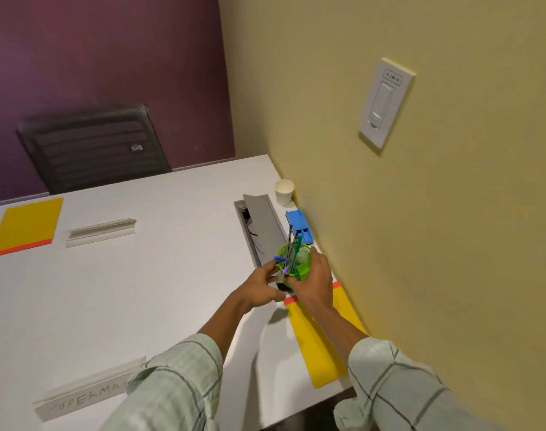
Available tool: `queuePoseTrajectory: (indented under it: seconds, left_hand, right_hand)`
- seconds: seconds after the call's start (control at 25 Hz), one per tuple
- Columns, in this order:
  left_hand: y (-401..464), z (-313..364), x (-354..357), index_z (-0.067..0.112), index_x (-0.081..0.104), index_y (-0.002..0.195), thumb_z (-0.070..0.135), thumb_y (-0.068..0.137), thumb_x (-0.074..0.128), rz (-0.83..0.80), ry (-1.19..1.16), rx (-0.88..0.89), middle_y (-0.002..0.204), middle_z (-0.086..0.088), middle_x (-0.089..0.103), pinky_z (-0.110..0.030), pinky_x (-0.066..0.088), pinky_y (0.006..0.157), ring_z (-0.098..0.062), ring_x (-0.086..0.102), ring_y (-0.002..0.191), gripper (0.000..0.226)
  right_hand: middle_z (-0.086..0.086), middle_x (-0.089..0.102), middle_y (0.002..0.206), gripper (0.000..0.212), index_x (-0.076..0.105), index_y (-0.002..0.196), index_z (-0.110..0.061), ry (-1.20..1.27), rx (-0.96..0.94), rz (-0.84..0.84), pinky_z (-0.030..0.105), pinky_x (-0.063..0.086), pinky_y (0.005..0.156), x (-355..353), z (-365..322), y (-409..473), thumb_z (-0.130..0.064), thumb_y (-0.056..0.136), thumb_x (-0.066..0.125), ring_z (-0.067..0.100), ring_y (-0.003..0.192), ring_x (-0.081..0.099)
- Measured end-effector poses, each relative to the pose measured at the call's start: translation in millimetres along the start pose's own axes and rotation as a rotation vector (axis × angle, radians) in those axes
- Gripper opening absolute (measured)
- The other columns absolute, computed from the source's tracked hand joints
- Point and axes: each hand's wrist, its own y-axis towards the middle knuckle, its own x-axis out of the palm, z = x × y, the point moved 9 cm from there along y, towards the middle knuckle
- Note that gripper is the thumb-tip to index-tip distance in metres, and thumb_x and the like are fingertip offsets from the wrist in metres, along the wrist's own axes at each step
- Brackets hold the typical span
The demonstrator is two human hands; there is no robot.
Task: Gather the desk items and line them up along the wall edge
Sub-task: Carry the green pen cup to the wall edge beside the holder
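Note:
A green mesh pen cup (302,264) with several pens stands out from the yellow wall, just above the desk. My right hand (316,283) wraps around its right side. My left hand (263,284) has its fingers against the cup's left rim near a purple pen. A small dark thing (283,287) shows between its thumb and fingers, and I cannot make it out. Along the wall lie a blue stapler-like block (298,223), a white paper cup (284,191) and a yellow pad (319,340) with a red end.
An open grey cable hatch (260,222) sits left of the blue block. A second yellow pad (26,225) and two grey name-plate holders (100,231) (79,396) lie on the white desk (156,290). A black chair (91,147) stands behind the desk, and a light switch (386,101) is on the wall.

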Motion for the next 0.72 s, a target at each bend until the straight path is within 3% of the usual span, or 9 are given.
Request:
queuePoseTrajectory:
  seconds: [0.16,0.32,0.4,0.56,0.64,0.72]
  left_hand:
    - [46,3,31,0.02,0.034,0.146,-0.004,0.071,0.07,-0.085,0.014,-0.055,0.144,0.004,0.046,-0.046,0.043,0.108,-0.021,0.042,0.135,0.086]
    - [75,-4,47,0.021,0.036,0.144,0.002,0.067,0.072,-0.111,0.021,-0.102,0.143,0.002,0.047,-0.047,0.041,0.11,-0.02,0.042,0.134,0.087]
    - [85,-8,51,0.02,0.036,0.143,0.004,0.065,0.073,-0.112,0.023,-0.109,0.138,0.002,0.05,-0.04,0.046,0.105,-0.018,0.047,0.127,0.087]
    - [96,-14,57,0.022,0.036,0.141,0.004,0.068,0.074,-0.124,0.035,-0.118,0.129,0.009,0.05,-0.011,0.048,0.075,-0.007,0.051,0.11,0.084]
    - [100,-15,58,0.025,0.034,0.142,0.005,0.068,0.074,-0.115,0.05,-0.121,0.127,0.012,0.047,-0.006,0.045,0.065,-0.005,0.049,0.107,0.086]
    - [104,-16,60,0.026,0.031,0.144,0.007,0.068,0.074,-0.108,0.067,-0.122,0.126,0.013,0.045,-0.007,0.044,0.066,-0.007,0.046,0.11,0.09]
  right_hand:
    - [0.01,0.051,0.135,0.095,0.041,0.144,-0.008,-0.01,0.081,0.067,0.04,0.047,0.102,-11,40,24,-0.028,0.064,0.089,0.027,0.127,0.049]
    - [0.011,0.046,0.142,0.1,0.034,0.148,-0.006,0.005,0.147,0.062,0.039,0.046,0.106,-5,69,38,-0.025,0.067,0.09,0.029,0.132,0.046]
    - [0.011,0.045,0.143,0.102,0.033,0.149,-0.006,-0.007,0.164,0.058,0.038,0.045,0.107,-1,77,44,-0.025,0.066,0.09,0.029,0.133,0.045]
    - [0.014,0.046,0.142,0.102,0.035,0.148,-0.003,0.01,0.201,0.049,0.037,0.043,0.108,6,91,51,-0.021,0.064,0.091,0.029,0.133,0.045]
    - [0.015,0.047,0.141,0.101,0.036,0.147,-0.001,0.034,0.217,0.055,0.036,0.043,0.106,7,95,53,-0.02,0.064,0.091,0.03,0.132,0.046]
    - [0.017,0.048,0.14,0.1,0.037,0.146,0.0,0.054,0.221,0.067,0.036,0.043,0.105,8,98,54,-0.021,0.064,0.091,0.032,0.131,0.047]
